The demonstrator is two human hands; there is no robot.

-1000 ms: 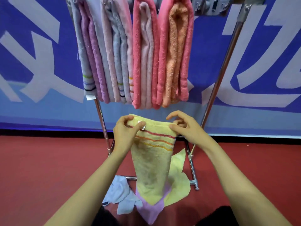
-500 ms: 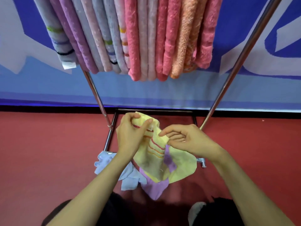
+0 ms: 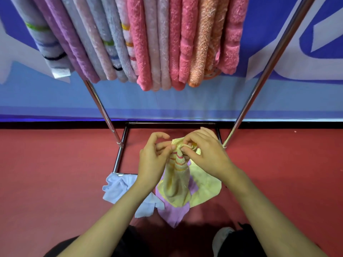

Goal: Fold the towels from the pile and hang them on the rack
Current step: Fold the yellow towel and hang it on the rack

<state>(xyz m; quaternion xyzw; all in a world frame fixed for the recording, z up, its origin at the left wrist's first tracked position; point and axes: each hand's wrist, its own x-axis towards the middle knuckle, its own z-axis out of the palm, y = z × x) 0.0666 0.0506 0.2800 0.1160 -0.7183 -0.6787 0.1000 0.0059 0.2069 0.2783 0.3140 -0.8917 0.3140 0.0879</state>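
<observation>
- A pale blue towel is seen crumpled on the red floor, by the base of the rack.
- The bunched top of the yellow striped towel is pinched by the left hand.
- This towel is held hanging over a lilac towel in the floor pile.
- Its top edge is likewise pinched by the right hand.
- Folded towels are draped in a row on the rack above.

The striped yellow towel bore red and orange bands. On the red floor lay a plain yellow towel, a lilac towel and, to the left, a pale blue towel. On the silver rack hung a grey towel striped green, blue and black at the left, then a purple towel, a pink towel and an orange towel. The far backdrop was blue and white.
</observation>
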